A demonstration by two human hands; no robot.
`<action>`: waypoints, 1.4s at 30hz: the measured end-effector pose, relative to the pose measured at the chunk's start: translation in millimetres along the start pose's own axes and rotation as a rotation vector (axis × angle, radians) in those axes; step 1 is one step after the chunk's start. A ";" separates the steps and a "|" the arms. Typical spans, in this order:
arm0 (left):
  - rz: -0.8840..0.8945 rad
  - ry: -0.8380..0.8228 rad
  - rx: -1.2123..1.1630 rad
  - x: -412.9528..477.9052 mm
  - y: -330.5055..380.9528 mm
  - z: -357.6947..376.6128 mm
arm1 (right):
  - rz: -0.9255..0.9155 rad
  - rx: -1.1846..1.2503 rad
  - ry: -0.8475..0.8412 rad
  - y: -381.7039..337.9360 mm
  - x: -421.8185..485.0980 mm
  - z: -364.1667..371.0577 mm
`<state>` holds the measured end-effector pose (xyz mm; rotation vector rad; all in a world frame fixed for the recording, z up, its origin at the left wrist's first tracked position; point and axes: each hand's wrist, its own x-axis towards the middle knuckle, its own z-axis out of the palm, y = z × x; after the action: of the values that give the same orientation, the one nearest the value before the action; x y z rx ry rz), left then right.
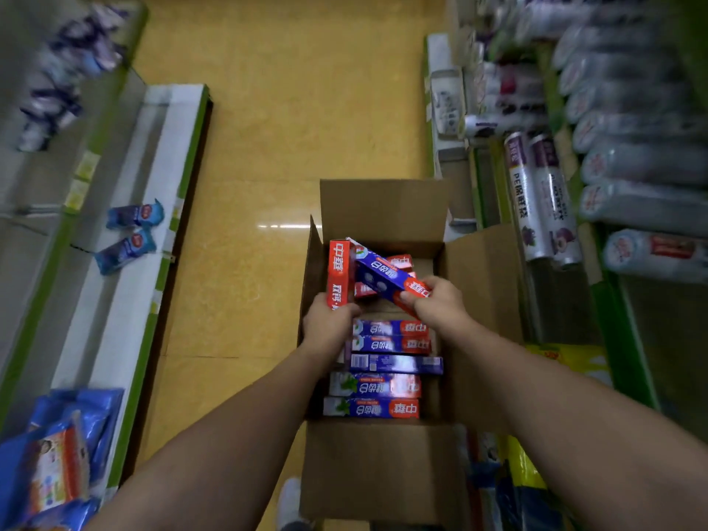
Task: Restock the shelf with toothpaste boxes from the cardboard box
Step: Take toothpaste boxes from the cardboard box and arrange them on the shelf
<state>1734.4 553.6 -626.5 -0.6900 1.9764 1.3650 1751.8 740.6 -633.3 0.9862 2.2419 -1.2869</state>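
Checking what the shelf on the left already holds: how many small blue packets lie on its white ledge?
2. One blue packet lies farther up the white ledge; the second lies just below it, nearer the camera. The larger blue bags at the bottom left are a different product.

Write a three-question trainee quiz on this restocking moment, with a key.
1. True or false: the left hand holds a red box.
2. What does the right hand grip? A) a plastic roll B) a blue box C) a carton flap
3. Fill in: the other toothpaste boxes lie inside the ____.

Key: 1 true; 2 B; 3 carton.
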 end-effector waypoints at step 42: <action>0.925 -1.062 -0.098 -448.1 211.2 -181.5 | -0.535 0.786 1.119 -171.1 -552.7 -121.8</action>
<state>1842.7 480.6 -115.3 0.9169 1.2927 1.7672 2008.9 573.3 -127.7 1.7816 2.9578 -2.3927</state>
